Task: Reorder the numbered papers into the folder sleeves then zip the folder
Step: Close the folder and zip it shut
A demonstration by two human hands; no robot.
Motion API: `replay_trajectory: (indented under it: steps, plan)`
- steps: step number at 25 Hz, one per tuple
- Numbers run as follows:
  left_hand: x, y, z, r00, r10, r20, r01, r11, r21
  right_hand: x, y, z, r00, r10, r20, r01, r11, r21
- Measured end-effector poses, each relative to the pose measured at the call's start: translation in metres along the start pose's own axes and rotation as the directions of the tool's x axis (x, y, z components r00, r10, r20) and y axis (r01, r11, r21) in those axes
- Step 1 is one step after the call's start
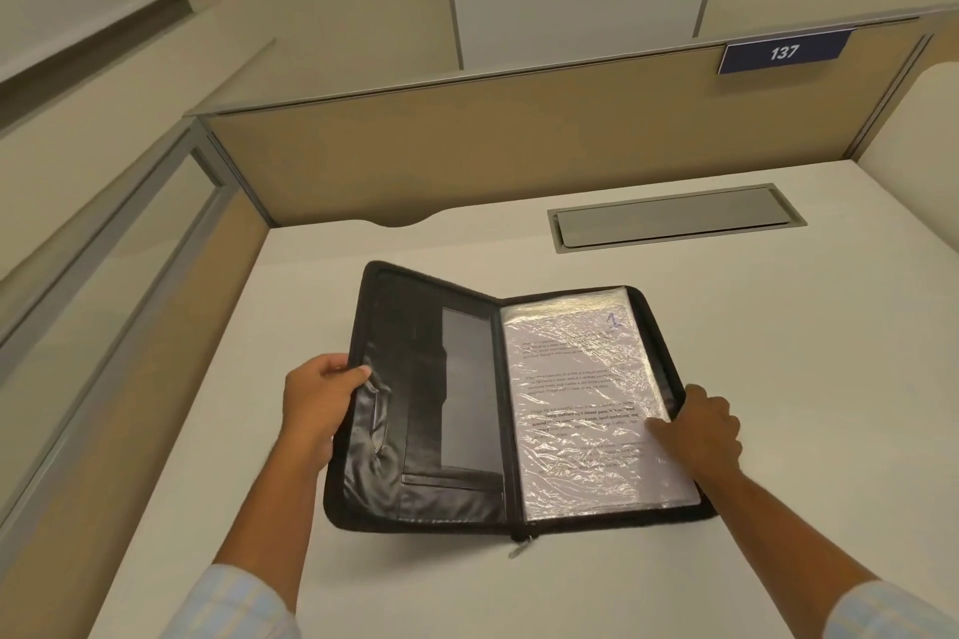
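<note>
A black zip folder (pixel 430 410) lies open on the white desk. Its left cover is lifted off the desk, and my left hand (pixel 316 405) grips that cover's outer edge, thumb on the inside. The right half holds a stack of clear plastic sleeves (pixel 586 400); the top sleeve shows a printed paper with a blue handwritten "1" (pixel 615 319) at its upper right. My right hand (pixel 698 431) rests on the sleeves' right edge, thumb flat on the top sleeve and fingers at the folder's rim. The zipper pull (pixel 519 546) hangs at the spine's near end.
A grey cable hatch (pixel 674 218) is set into the desk (pixel 778 379) behind the folder. Tan partition walls (pixel 467 156) enclose the desk at the back and left. A blue plate reading 137 (pixel 783 52) is on the back partition.
</note>
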State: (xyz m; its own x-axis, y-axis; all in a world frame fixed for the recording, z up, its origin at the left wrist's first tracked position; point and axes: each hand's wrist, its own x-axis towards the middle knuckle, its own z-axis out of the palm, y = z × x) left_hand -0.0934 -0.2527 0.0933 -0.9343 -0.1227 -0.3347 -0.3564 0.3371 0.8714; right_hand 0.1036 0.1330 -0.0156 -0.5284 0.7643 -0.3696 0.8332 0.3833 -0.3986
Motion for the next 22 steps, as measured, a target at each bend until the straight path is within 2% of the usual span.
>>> replay_trajectory:
  steps: [2,4,8,11,13,22]
  plan:
    - [-0.019,0.021,0.005,0.993,0.059,0.1,-0.06,0.998,0.007,0.002,0.002,-0.004,0.998,0.062,0.025,-0.066,0.983,0.172]
    - [-0.039,0.039,0.012,0.977,0.109,0.184,-0.116,0.993,0.024,0.001,0.004,-0.009,0.991,0.091,0.099,-0.124,0.908,0.4]
    - [-0.077,0.062,0.038,0.902,0.17,0.397,-0.126,0.983,-0.134,-0.006,0.002,-0.025,0.961,0.084,0.262,-0.237,0.738,0.632]
    - [-0.096,0.059,0.063,0.781,0.231,0.58,-0.1,0.963,-0.249,-0.016,-0.008,-0.045,0.948,-0.007,0.319,-0.229,0.683,0.694]
    - [-0.106,0.055,0.081,0.739,0.259,0.622,-0.107,0.957,-0.27,-0.024,-0.018,-0.055,0.942,-0.091,0.323,-0.179,0.676,0.715]
    - [-0.136,0.031,0.153,0.731,0.225,0.644,-0.211,0.972,-0.1,-0.077,-0.074,-0.088,0.899,-0.354,0.257,0.014,0.61,0.792]
